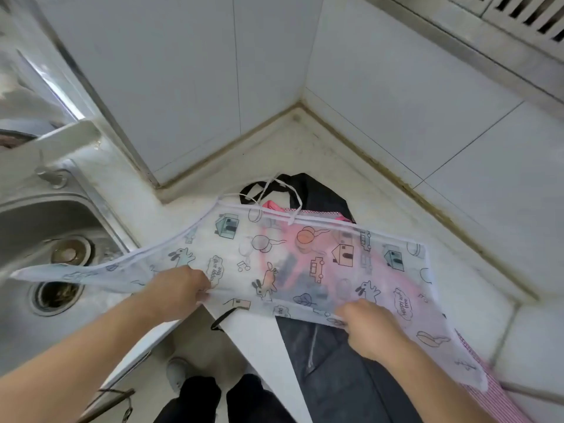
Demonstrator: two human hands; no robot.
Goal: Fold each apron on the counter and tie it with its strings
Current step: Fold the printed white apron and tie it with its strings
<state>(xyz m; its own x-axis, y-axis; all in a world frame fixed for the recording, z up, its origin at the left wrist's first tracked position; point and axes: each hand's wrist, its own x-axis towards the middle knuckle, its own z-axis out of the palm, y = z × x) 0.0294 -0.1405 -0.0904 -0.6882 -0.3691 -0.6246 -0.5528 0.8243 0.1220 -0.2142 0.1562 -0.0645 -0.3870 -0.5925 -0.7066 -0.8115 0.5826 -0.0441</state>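
White wall tiles meet in a corner at twelve o'clock above a pale stone table (351, 166), with a steel sink (45, 227) at nine o'clock. Across the middle lies a translucent white plastic apron printed with houses, rabbits and cars (305, 257), its left end hanging out over the sink and its right end reaching past four o'clock. White apron strings (274, 190) loop at its far edge near twelve o'clock.

The left hand (180, 288) is closed, pinching the near edge of this apron at about eight o'clock of its centre; the right hand (369, 328) grips the same edge at five o'clock. My reading is that the first fold is under way: the sheet is being held along its near hem. Next, the hem likely needs carrying to the far edge with the corners matched, since thin plastic slides.

Beneath it lie a pink checked apron (488, 389) and dark fabric (314, 190), seen partly through the film; how many aprons are stacked there I cannot tell. Fingertips of both hands are hidden in the folds.
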